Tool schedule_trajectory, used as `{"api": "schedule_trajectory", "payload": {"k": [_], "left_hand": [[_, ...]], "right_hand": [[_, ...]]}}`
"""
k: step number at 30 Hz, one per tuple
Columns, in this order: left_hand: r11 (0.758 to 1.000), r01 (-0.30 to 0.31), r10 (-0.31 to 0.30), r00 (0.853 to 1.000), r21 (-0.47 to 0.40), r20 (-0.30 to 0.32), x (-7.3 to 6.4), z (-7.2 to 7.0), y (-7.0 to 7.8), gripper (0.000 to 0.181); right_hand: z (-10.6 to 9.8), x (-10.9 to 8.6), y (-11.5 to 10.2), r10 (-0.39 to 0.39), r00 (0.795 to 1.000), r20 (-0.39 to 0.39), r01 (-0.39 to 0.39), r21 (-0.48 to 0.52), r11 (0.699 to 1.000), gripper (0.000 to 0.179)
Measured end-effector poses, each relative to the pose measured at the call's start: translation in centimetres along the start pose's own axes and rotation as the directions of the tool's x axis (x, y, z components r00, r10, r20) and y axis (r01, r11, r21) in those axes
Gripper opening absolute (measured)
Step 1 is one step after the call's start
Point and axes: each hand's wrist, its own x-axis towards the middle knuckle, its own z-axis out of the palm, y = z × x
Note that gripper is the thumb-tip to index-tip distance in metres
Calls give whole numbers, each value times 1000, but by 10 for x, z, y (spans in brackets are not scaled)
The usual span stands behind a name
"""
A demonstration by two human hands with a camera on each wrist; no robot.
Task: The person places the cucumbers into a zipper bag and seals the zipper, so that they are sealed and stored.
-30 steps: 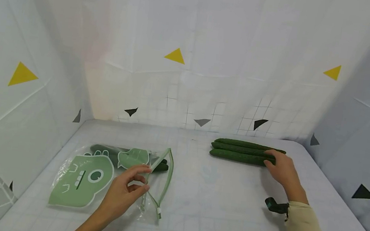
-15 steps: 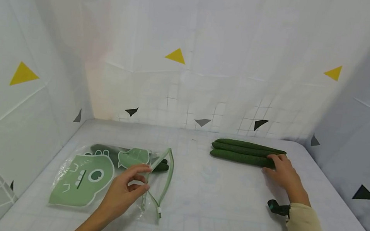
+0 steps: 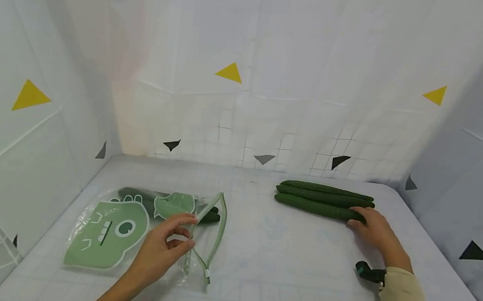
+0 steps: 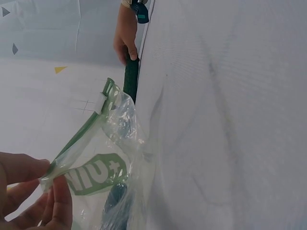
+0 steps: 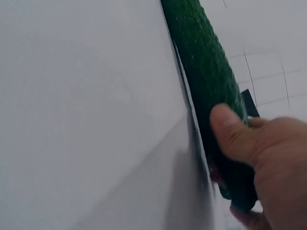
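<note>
My left hand (image 3: 167, 245) pinches the green zip edge of a clear zipper bag (image 3: 108, 235) with a green monster print. The bag lies on the table, its mouth held apart near my fingers; the left wrist view shows the white slider (image 4: 100, 103) on the zip. Inside the bag are dark green cucumbers (image 3: 210, 217), partly covered by the print. At the right, my right hand (image 3: 376, 232) grips the right end of the nearest cucumber (image 3: 312, 206), thumb on the near side in the right wrist view. Two more cucumbers (image 3: 324, 197) lie just behind it.
The white table (image 3: 262, 270) has rounded back corners and stands against white sheeting (image 3: 309, 52) with yellow and dark triangles. Sheeting also rises at the left and right. A dark strap device (image 3: 369, 272) sits at my right wrist.
My right hand has moved slightly right and toward me, pulling the near cucumber's right end away from the other two. My left hand and the bag have stayed in place.
</note>
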Motion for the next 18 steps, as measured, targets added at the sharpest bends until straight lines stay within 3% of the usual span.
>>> {"api": "schedule_trajectory", "payload": {"k": [9,18], "left_hand": [[1000,2,-2,1000,-13,-4,0,0,0,45],[1000,-13,12,1000,-19,-16,0,0,0,45]], "right_hand": [[-5,-6,9,-56,994,-93,59,28,998,52],[-24,-12,-5,-82,984,-159,86,22,996,50]]}}
